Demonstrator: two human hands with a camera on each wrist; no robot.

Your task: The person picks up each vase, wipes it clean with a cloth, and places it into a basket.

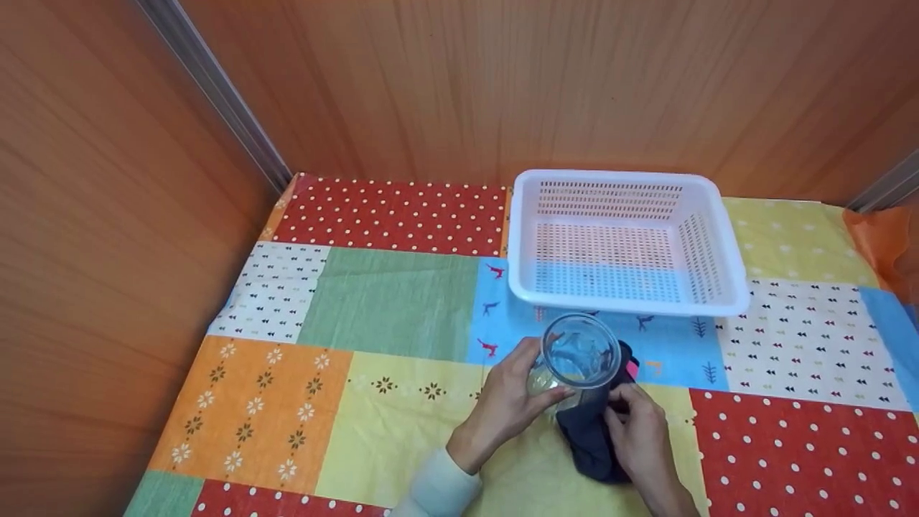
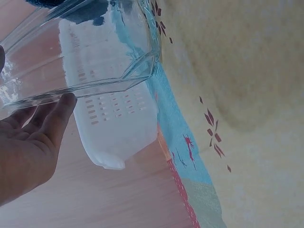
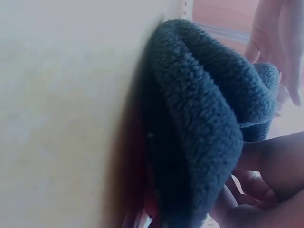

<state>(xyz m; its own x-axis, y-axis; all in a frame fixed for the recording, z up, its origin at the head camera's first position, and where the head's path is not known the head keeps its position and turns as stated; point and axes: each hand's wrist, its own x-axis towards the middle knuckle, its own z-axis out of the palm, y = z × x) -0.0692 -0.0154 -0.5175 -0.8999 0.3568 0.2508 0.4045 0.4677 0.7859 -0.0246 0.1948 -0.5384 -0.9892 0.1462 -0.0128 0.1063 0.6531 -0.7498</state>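
Observation:
A clear glass jar [image 1: 580, 352] stands tilted above the cloth-covered table, its round mouth facing up toward the head camera. My left hand [image 1: 502, 398] grips it from the left side, thumb near the rim. In the left wrist view, fingers [image 2: 59, 116] press along the wall of the glass jar [image 2: 109, 66]. My right hand [image 1: 642, 434] pinches a dark fuzzy cloth [image 1: 592, 438] against the jar's right side. The cloth has a small pink patch. Up close in the right wrist view, the folded cloth [image 3: 204, 109] looks thick and fleecy, with the right hand's fingers [image 3: 270, 161] behind it.
A white perforated plastic basket [image 1: 624, 305] sits just beyond the jar. A patchwork tablecloth [image 1: 395, 309] covers the surface. Wooden panels [image 1: 467, 86] rise at the back and left. Orange fabric [image 1: 883, 244] lies at the right edge.

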